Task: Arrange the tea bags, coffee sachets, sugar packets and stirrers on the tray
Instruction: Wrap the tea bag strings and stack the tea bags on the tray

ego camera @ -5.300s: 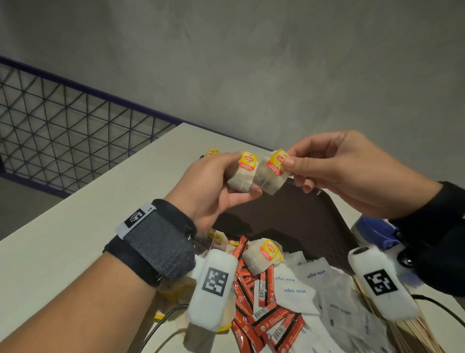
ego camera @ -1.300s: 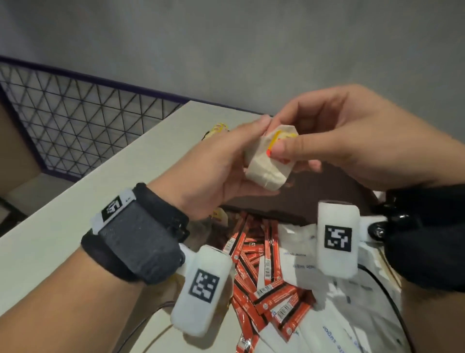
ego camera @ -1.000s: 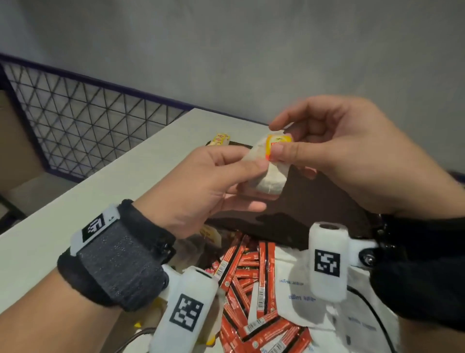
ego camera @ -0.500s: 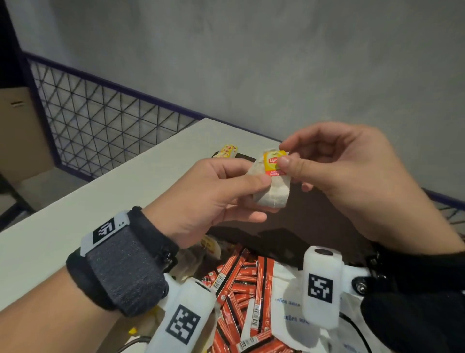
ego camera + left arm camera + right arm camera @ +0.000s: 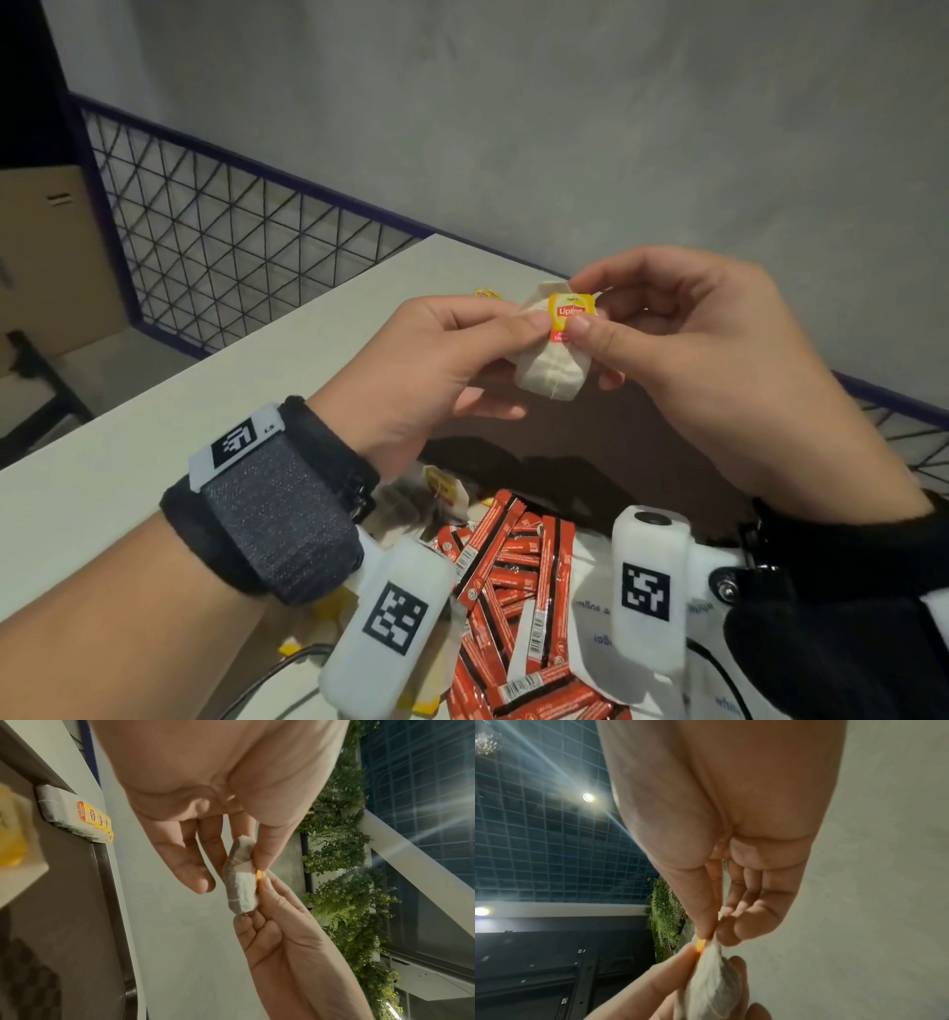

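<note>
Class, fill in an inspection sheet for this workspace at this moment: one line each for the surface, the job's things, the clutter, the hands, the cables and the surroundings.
Surface: pale table carrying a dark brown tray.
Job's things: stacked tea bags held in the air above the tray; a row of tea bags lies at the tray's edge; red coffee sachets and white sugar packets heaped near the person; stirrers not seen.
Clutter: nothing seen.
Hands: left hand and right hand both pinch the stacked tea bags.
Cables: dark cable under the left wrist, another by the right wrist.
Surroundings: grey wall, wire-mesh railing, cardboard box.
</note>
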Available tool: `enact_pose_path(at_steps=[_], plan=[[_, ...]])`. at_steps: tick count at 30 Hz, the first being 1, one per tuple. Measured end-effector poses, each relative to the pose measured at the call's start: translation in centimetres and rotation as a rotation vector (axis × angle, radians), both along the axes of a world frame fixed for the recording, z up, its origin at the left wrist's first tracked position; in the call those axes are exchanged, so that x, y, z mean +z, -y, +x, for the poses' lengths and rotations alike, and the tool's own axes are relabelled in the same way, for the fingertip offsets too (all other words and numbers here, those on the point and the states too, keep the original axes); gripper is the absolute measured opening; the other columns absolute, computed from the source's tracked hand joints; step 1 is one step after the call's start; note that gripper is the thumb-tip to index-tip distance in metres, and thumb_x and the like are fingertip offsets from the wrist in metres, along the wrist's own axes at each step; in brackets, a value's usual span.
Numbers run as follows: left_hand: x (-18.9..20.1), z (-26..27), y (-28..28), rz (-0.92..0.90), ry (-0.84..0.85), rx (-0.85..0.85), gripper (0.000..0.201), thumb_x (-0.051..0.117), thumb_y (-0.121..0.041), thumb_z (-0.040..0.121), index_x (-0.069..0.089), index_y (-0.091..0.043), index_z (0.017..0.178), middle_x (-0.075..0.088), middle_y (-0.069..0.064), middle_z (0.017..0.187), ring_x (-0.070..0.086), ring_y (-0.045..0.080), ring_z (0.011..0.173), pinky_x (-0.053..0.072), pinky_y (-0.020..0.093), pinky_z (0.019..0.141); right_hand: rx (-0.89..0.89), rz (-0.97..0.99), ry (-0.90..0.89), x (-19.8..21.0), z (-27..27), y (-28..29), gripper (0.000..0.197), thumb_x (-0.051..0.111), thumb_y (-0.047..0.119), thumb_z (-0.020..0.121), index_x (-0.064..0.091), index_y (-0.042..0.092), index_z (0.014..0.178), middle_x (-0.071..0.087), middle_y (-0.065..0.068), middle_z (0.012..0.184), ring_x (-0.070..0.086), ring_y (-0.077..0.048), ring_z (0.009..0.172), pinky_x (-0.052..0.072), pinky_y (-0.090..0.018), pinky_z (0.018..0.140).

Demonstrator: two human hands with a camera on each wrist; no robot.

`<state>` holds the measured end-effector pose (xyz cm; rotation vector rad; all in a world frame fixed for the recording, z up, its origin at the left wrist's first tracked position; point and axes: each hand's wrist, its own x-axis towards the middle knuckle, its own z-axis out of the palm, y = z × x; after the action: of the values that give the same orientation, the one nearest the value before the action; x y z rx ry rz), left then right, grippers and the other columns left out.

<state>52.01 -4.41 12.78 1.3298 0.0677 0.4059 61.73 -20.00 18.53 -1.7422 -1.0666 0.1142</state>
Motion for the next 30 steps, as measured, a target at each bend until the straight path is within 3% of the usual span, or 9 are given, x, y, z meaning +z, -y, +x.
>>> enact_pose_path(at_steps=[4, 6, 9, 14, 19, 24, 27, 30], plan=[[-0.02, 0.07, -0.22, -0.016, -0.03, 0.015, 0.018, 0.067, -0.03, 0.093, 0.079, -0.016, 0.092, 0.077, 0.011, 0.101, 0.074, 0.019, 0.087, 0.06, 0.032, 0.068, -0.017, -0.01, 0.026, -0.07, 0.01, 0.02, 0.016, 0.082, 0.014, 0.084, 0.075, 0.02, 0.097, 0.072, -0.015, 0.084, 0.064, -0.021, 0.067, 0.053, -0.03, 0.059], [-0.04, 0.09, -0.33, -0.016, -0.037, 0.023, 0.02, 0.065, -0.03, 0.096, 0.079, -0.017, 0.092, 0.077, 0.01, 0.102, 0.073, 0.019, 0.087, 0.06, 0.034, 0.071, -0.02, -0.013, 0.025, 0.0, 0.12, 0.17, 0.017, 0.082, 0.014, 0.083, 0.076, 0.021, 0.098, 0.073, -0.015, 0.086, 0.064, -0.02, 0.07, 0.051, -0.026, 0.06], [-0.09, 0.09, -0.39, -0.016, -0.038, 0.028, 0.021, 0.063, -0.03, 0.098, 0.079, -0.016, 0.098, 0.077, 0.007, 0.103, 0.073, 0.018, 0.089, 0.059, 0.036, 0.073, -0.015, 0.005, -0.009, 0.17, 0.19, 0.36, 0.021, 0.083, 0.013, 0.08, 0.076, 0.019, 0.1, 0.073, -0.016, 0.088, 0.064, -0.02, 0.071, 0.048, -0.02, 0.058], [-0.18, 0.1, -0.35, -0.012, -0.042, 0.022, 0.024, 0.061, -0.031, 0.099, 0.078, -0.014, 0.105, 0.078, 0.007, 0.106, 0.073, 0.017, 0.091, 0.059, 0.035, 0.074, -0.011, 0.016, -0.024, 0.05, 0.49, 0.34, 0.024, 0.083, 0.015, 0.078, 0.076, 0.018, 0.1, 0.074, -0.014, 0.085, 0.065, -0.021, 0.071, 0.049, -0.022, 0.06], [-0.18, 0.1, -0.35, -0.015, -0.023, 0.009, 0.023, 0.061, -0.029, 0.099, 0.078, -0.014, 0.103, 0.078, 0.007, 0.104, 0.072, 0.017, 0.09, 0.059, 0.036, 0.075, -0.017, 0.027, -0.029, -0.1, 0.56, 0.31, 0.019, 0.083, 0.015, 0.078, 0.077, 0.018, 0.095, 0.074, -0.016, 0.087, 0.068, -0.026, 0.075, 0.057, -0.035, 0.07], [-0.42, 0.26, -0.47, -0.004, 0.003, 0.011, 0.02, 0.064, -0.024, 0.096, 0.077, -0.011, 0.103, 0.077, 0.011, 0.105, 0.073, 0.019, 0.091, 0.061, 0.034, 0.072, -0.013, 0.027, -0.018, -0.06, 0.44, 0.25, 0.019, 0.084, 0.013, 0.077, 0.077, 0.017, 0.095, 0.074, -0.013, 0.084, 0.069, -0.021, 0.072, 0.057, -0.031, 0.07], [-0.5, 0.28, -0.49, 0.013, 0.018, 0.014, 0.018, 0.065, -0.022, 0.095, 0.076, -0.01, 0.102, 0.077, 0.012, 0.104, 0.073, 0.02, 0.088, 0.06, 0.037, 0.075, -0.032, 0.028, -0.001, -0.14, 0.29, 0.13, 0.02, 0.084, 0.01, 0.077, 0.076, 0.017, 0.094, 0.074, -0.013, 0.085, 0.072, -0.034, 0.081, 0.062, -0.041, 0.08], [-0.52, 0.26, -0.5, 0.039, 0.025, 0.024, 0.016, 0.066, -0.02, 0.094, 0.076, -0.01, 0.102, 0.077, 0.01, 0.101, 0.073, 0.017, 0.082, 0.061, 0.035, 0.072, -0.039, 0.042, -0.01, -0.21, 0.2, -0.03, 0.025, 0.084, 0.006, 0.078, 0.075, 0.019, 0.098, 0.074, -0.013, 0.086, 0.07, -0.04, 0.086, 0.061, -0.051, 0.085]])
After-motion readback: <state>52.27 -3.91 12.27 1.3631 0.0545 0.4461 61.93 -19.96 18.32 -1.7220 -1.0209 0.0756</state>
